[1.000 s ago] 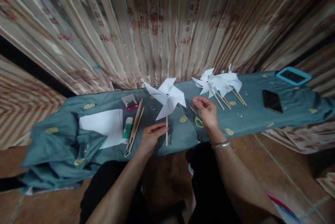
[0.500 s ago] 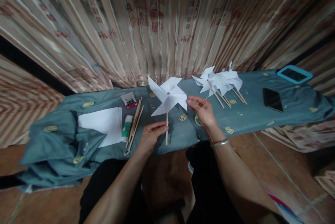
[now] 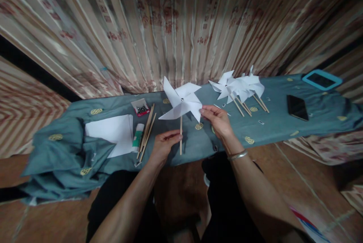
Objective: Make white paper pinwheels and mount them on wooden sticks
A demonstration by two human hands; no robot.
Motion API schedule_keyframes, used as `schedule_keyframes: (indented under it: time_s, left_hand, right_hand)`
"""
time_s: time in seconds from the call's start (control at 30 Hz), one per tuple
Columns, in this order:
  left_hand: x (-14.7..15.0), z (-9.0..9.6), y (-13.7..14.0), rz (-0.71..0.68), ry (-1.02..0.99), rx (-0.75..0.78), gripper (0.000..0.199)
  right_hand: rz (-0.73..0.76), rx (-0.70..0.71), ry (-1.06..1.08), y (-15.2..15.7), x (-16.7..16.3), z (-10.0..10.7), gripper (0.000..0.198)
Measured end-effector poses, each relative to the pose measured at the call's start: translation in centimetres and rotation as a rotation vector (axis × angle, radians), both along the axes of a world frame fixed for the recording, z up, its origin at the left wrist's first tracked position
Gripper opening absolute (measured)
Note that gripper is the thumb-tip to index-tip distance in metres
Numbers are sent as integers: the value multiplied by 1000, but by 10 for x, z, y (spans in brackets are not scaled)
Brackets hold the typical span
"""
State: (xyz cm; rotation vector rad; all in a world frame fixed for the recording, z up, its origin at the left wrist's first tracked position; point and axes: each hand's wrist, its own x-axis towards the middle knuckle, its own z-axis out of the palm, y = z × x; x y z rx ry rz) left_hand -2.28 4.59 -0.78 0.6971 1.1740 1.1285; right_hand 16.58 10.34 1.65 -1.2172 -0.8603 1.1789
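A white paper pinwheel [image 3: 185, 103] on a thin wooden stick stands upright in front of me, a shiny round pin head at its centre. Its stick is pinched by my left hand [image 3: 166, 144] between thumb and fingers, below the blades. My right hand [image 3: 217, 119], a silver bangle on its wrist, has thumb and forefinger closed at the edge of the right-hand blade. To the left lie several loose wooden sticks [image 3: 147, 131], a green and white glue stick [image 3: 137, 137] and a small open box of metal pins [image 3: 141, 108].
White paper sheets [image 3: 110, 133] lie at the left on the green cloth [image 3: 198, 148]. Finished-looking pinwheels [image 3: 241, 87] overlap at the back right. Farther right are a black phone [image 3: 297, 107] and a blue-framed tablet [image 3: 322, 80]. A patterned curtain [image 3: 170, 38] hangs behind.
The pinwheel's blades have turned a little about the pin, with my right fingers at the blade edge. My left hand keeps its grip on the stick.
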Motion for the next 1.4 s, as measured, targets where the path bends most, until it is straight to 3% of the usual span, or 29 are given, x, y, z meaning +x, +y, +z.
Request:
schedule_keyframes:
  time_s: [0.67, 1.07, 1.4]
  left_hand:
    - [1, -2, 0, 15, 33, 24, 39]
    - [2, -5, 1, 29, 19, 26, 36]
    - [1, -3, 0, 15, 26, 40, 35]
  right_hand:
    - [122, -52, 57, -9, -16, -1, 36]
    - [241, -58, -22, -13, -33, 5, 33]
    - [268, 13, -77, -16, -45, 0, 38]
